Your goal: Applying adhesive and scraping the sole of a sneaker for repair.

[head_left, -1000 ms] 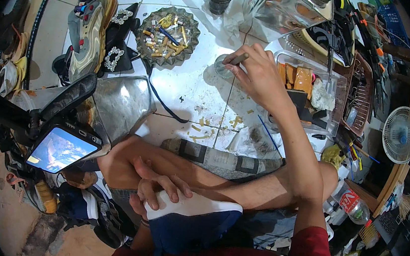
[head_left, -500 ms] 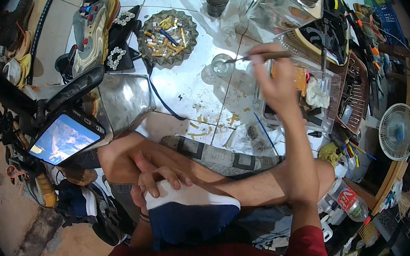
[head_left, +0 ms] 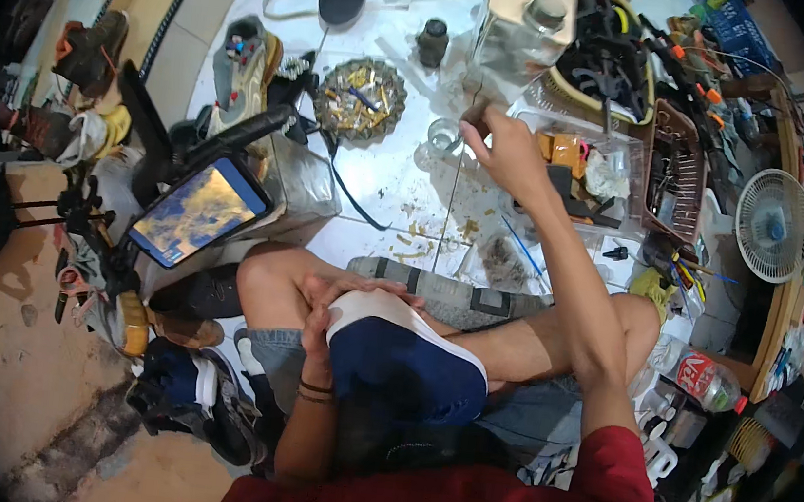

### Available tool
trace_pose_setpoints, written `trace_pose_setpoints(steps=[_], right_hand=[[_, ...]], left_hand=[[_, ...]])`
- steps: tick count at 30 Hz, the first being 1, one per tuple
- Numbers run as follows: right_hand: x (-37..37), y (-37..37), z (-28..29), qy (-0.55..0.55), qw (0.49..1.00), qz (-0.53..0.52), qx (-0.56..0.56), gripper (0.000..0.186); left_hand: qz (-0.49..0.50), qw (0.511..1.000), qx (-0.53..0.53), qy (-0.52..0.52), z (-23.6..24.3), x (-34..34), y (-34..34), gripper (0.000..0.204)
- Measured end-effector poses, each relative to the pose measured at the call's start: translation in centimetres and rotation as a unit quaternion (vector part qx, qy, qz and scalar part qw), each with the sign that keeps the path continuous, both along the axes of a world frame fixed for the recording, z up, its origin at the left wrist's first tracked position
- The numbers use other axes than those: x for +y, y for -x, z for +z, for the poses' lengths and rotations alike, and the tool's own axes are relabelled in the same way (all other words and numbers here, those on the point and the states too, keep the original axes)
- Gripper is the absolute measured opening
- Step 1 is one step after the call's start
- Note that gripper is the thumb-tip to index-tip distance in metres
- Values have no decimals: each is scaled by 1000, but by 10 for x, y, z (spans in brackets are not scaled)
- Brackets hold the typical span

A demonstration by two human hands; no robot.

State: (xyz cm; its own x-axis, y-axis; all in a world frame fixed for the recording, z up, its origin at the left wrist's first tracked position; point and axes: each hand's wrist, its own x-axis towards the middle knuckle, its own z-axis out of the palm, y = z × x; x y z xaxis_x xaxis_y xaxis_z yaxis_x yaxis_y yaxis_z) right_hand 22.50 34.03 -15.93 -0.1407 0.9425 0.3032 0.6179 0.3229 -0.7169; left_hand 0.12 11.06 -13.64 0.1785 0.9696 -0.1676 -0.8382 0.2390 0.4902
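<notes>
A navy blue shoe with a white sole (head_left: 400, 364) rests in my lap, its white edge turned away from me. My left hand (head_left: 319, 313) is wrapped round its far left end, fingers along the white sole. Over the floor, my right hand (head_left: 512, 157) is closed in a pinch beside a small glass jar (head_left: 444, 136). It grips a thin brown-handled brush (head_left: 476, 115), mostly hidden behind the fingers; its tip does not show clearly. The jar stands upright with its top open.
A scalloped ashtray (head_left: 391, 122) full of cigarette butts lies beyond the shoe. A phone (head_left: 198, 213) stands on a holder at left. Right are a clear plastic tray (head_left: 637, 178), a brown basket (head_left: 686, 203), a white fan (head_left: 774, 226) and a plastic bottle (head_left: 698, 375).
The whole view has shifted, with things at left moving rightward. My right hand has tilted and drawn in beside the jar, still gripping the brush. My left hand stays on the shoe.
</notes>
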Motion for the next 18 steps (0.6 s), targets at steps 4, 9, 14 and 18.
trace_pose_setpoints(steps=[4, 9, 14, 18], right_hand=[[-41, -13, 62, 122, 933, 8, 340, 24], [-133, -17, 143, 95, 863, 93, 487, 18], [-210, -21, 164, 13, 833, 104, 544, 20], [-262, -17, 145, 36, 797, 121, 590, 20]], left_hand=[[30, 1000, -4, 2, 1, -17, 3, 54], [51, 998, -6, -41, 50, -44, -13, 42], [13, 967, 165, -193, 76, -64, -26, 41], [45, 925, 249, -283, 70, -78, -39, 22]])
